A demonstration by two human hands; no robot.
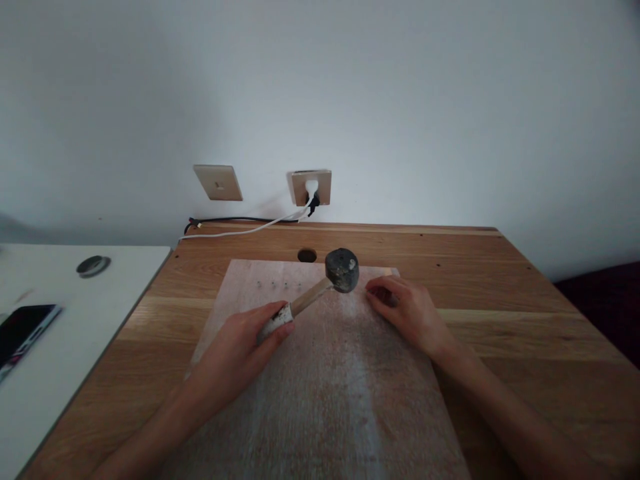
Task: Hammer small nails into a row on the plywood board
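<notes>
My left hand (249, 340) is wrapped round the pale wooden handle of a mallet (341, 270), whose dark round head hangs just above a pale plywood board (330, 393) on the wooden table (500, 280). My right hand (404, 307) rests on the board just right of the mallet head, fingers curled and pinched together near its far edge; whatever they hold is too small to make out. A short row of small nails (274, 284) stands in the board near its far left edge.
A round cable hole (307, 255) sits in the table behind the board. Two wall sockets (310, 187) with a white and a black cable are on the wall. At left, a white table (75, 320) carries a phone (23, 330) and a round grey disc (93, 265).
</notes>
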